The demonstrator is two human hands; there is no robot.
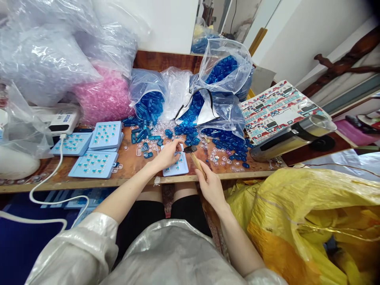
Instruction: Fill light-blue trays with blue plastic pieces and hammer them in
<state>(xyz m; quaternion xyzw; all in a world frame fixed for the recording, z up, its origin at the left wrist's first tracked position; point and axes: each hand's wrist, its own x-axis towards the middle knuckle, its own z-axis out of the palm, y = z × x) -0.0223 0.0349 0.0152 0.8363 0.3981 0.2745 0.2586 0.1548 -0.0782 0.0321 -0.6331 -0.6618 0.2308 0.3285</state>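
Observation:
My right hand (pixel 210 183) is wrapped round the wooden handle of a hammer (pixel 197 163). The dark hammer head points left, close to the fingertips of my left hand (pixel 169 155). Those fingers are bent together over the upper part of a light-blue square panel (pixel 175 170) at the table's front edge. Whatever small piece they pinch is hidden. Small blue pieces show on the panel's uncovered part. Just behind my hands lie loose clear pieces (pixel 139 151) and transparent blue pieces (pixel 236 145).
On the left are finished-looking blue panels (pixel 93 164), a white cable (pixel 61 158) and a pink-filled bag (pixel 102 93). Bags of blue parts (pixel 148 103) line the back. A steel tumbler (pixel 292 136) lies beside printed sheets (pixel 285 107). A yellow sack (pixel 276 198) stands at right.

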